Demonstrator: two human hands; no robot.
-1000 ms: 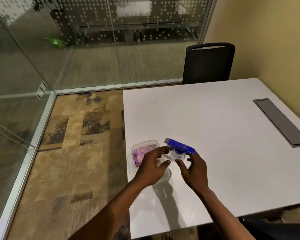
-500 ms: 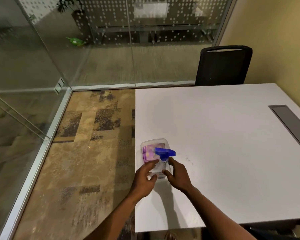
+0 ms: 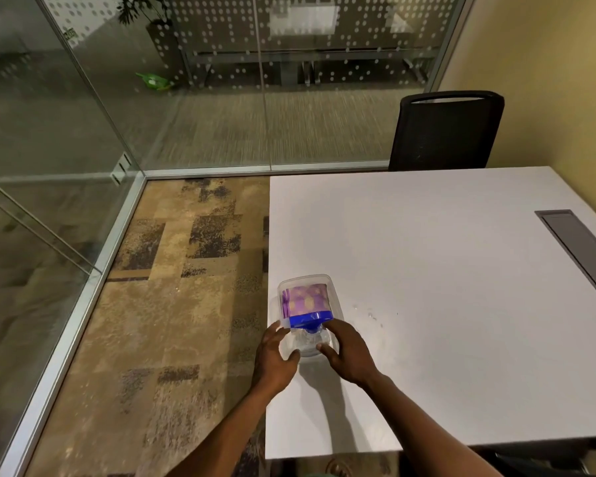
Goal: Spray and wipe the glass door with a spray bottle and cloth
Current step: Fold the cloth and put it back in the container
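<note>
head view: both forearms reach in from below. left hand and right hand flank a clear spray bottle with blue trigger head, standing at the near end of a clear container by the white table left edge. left thumb and fingers curl around the bottle's left side, right fingers cup its right side, loosely spread; firm grip, cannot tell. purple patterned cloth lies folded in the container just beyond the fingers. farther: black chair, glass door at left.
</note>
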